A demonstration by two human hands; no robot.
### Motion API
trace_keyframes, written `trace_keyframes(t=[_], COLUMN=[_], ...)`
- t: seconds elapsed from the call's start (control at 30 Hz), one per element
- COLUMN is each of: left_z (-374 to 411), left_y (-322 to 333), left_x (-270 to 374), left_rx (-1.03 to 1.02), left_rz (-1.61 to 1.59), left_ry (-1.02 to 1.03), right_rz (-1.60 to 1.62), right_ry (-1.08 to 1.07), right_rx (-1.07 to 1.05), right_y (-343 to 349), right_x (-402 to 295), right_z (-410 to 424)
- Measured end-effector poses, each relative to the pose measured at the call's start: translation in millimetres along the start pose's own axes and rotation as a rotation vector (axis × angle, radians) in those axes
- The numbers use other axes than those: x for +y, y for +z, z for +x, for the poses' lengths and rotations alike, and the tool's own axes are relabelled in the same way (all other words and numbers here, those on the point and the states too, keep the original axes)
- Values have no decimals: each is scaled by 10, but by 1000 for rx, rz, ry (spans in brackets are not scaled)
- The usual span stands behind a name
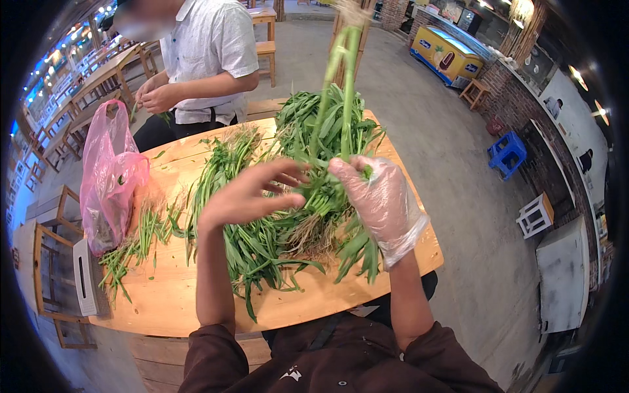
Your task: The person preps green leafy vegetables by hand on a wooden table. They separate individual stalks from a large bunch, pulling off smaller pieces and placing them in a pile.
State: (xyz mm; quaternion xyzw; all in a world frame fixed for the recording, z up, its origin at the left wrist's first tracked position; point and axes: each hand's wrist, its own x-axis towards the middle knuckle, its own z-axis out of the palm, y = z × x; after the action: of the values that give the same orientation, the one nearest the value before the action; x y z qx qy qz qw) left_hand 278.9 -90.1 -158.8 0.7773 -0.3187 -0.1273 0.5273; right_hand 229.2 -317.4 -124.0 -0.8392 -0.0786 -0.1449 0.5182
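Observation:
My right hand (381, 201), in a clear plastic glove, grips leafy green stalks (348, 98). Their rooted ends point up and away from me, while leaves hang below the fist. Bare and slightly blurred, my left hand (258, 191) is held over the table with its fingers apart and nothing in them. Beneath both hands lies a heap of leafy greens (260, 250) with stringy brown roots (312, 233). Behind the held stalks rises a taller pile of greens (304, 115). Loose cut stems (147, 226) are scattered to the left on the wooden table (167, 299).
A pink plastic bag (110, 177) and a white tissue box (86, 277) stand at the table's left end. Across the table a person in a light shirt (209, 49) handles some greens. A blue stool (507, 153) and a white stool (536, 216) stand on the floor at right.

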Motion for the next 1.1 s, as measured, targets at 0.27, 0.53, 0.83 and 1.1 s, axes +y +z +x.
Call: trace_keyframes(t=[0.27,0.53,0.83,1.1], left_z=[392,405,405,415], left_y=[650,581,544,580], left_x=[-67,75,35,63], left_rx=[84,138,53,-15], left_rz=[1,-415,-766,-806], left_ry=[79,-47,-28,-21], right_rz=[-86,-15,15,131], right_ry=[-16,54,200,176], right_rx=[0,95,83,-39], right_y=[-107,-430,-524,-425], right_x=[-45,179,328,200], right_z=[25,-289,-580,-725])
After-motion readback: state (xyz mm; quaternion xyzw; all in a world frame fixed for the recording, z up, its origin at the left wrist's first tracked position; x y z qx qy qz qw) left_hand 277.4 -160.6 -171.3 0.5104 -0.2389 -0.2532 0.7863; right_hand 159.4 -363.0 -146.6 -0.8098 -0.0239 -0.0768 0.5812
